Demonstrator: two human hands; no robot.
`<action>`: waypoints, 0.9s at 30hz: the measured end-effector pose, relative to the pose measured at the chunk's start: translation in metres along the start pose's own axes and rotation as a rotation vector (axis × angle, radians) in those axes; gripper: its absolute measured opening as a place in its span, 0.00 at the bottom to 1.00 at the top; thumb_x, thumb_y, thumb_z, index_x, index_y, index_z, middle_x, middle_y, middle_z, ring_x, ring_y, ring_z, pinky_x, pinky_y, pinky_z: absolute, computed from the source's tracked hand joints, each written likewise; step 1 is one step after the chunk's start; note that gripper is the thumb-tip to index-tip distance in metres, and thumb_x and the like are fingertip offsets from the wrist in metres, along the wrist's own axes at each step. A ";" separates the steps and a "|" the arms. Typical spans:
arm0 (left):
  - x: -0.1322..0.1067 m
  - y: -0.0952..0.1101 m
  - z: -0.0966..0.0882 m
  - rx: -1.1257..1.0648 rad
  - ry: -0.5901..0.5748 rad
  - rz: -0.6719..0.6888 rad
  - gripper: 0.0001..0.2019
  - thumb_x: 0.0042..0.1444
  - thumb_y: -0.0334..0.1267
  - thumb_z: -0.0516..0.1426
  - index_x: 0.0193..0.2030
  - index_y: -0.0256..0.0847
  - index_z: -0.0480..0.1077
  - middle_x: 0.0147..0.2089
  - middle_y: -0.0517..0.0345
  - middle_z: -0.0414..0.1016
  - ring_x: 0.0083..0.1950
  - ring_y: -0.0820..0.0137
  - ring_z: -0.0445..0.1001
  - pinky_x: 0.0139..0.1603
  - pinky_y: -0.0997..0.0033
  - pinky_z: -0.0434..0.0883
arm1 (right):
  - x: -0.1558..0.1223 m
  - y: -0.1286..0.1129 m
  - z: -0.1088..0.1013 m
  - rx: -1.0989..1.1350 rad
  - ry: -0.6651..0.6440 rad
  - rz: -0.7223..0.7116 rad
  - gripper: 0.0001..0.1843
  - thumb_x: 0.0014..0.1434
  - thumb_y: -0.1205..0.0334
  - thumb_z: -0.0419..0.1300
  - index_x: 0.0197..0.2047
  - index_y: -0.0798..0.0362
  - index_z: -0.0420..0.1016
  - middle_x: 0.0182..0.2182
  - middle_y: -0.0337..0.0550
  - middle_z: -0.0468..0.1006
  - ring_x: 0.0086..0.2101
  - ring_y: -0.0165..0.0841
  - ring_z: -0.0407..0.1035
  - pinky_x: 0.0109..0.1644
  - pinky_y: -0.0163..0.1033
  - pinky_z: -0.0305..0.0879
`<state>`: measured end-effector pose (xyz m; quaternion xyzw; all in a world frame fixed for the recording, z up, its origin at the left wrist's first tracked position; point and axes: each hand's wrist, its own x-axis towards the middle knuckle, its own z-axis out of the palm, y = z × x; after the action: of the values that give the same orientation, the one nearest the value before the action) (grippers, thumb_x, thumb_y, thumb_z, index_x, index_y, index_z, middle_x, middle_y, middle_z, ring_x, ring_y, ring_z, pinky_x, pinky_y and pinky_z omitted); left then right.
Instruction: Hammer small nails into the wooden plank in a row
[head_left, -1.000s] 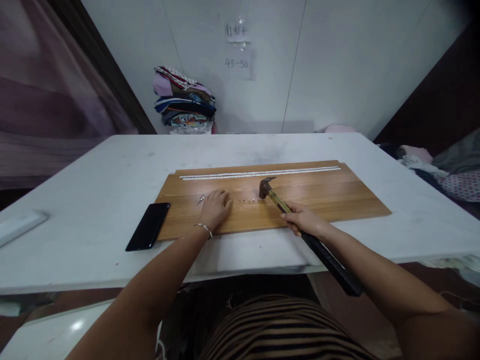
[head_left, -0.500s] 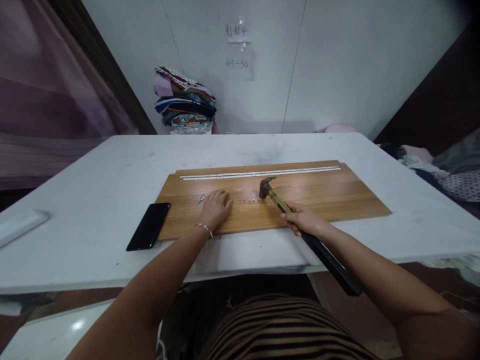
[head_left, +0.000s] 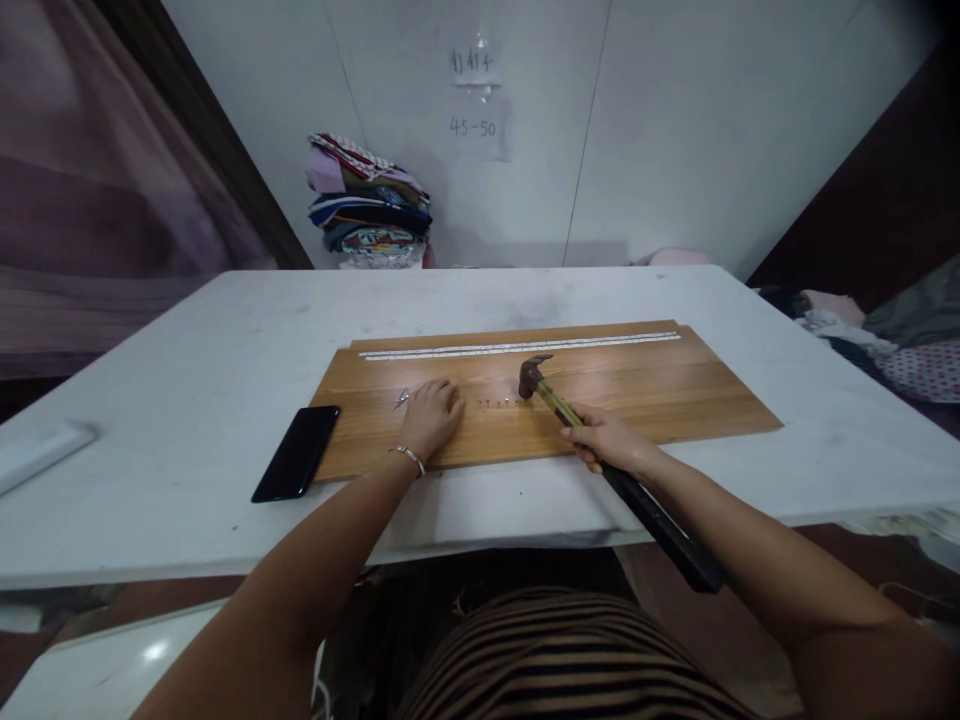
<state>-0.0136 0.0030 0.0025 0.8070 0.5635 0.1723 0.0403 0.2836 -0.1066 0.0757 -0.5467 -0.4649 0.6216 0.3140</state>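
A claw hammer (head_left: 553, 402) is gripped partway along its shaft by my right hand (head_left: 606, 438), its rusty head low over the wooden board (head_left: 645, 385). The black end of the handle points back toward me. Beside the hammer head runs a short row of small nails (head_left: 498, 403) in the board; some may be hidden behind the head. My left hand (head_left: 433, 418) lies palm down on the board, left of that row, with its fingers stretched out. A few loose nails (head_left: 402, 398) lie just left of it.
Two white measuring strips (head_left: 517, 348) run along the board's far side. A black phone (head_left: 297, 453) overlaps the board's left corner on the white table (head_left: 187, 400). Folded clothes (head_left: 371, 205) are stacked at the back by the wall. A white object (head_left: 45, 455) is at far left.
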 end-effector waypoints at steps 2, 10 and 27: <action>0.000 0.000 0.000 0.002 0.004 0.004 0.14 0.67 0.42 0.53 0.49 0.41 0.77 0.57 0.45 0.78 0.61 0.55 0.73 0.66 0.54 0.66 | 0.001 0.000 0.000 -0.002 -0.006 -0.009 0.21 0.48 0.59 0.61 0.47 0.51 0.67 0.18 0.25 0.62 0.14 0.24 0.54 0.14 0.31 0.52; -0.001 0.000 0.000 0.003 0.001 -0.003 0.14 0.67 0.42 0.53 0.48 0.42 0.77 0.57 0.45 0.78 0.61 0.55 0.73 0.66 0.53 0.65 | 0.001 0.002 -0.005 -0.006 -0.013 -0.025 0.21 0.51 0.59 0.63 0.49 0.50 0.68 0.16 0.24 0.59 0.14 0.25 0.54 0.15 0.31 0.53; -0.001 -0.001 0.002 -0.002 0.004 -0.001 0.14 0.67 0.42 0.53 0.49 0.41 0.77 0.58 0.44 0.77 0.61 0.55 0.72 0.65 0.53 0.65 | 0.001 0.002 -0.003 -0.011 -0.019 -0.052 0.25 0.48 0.57 0.63 0.50 0.50 0.67 0.16 0.24 0.60 0.14 0.25 0.54 0.14 0.31 0.53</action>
<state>-0.0138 0.0030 0.0002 0.8064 0.5637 0.1746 0.0400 0.2871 -0.1058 0.0733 -0.5302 -0.4852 0.6160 0.3226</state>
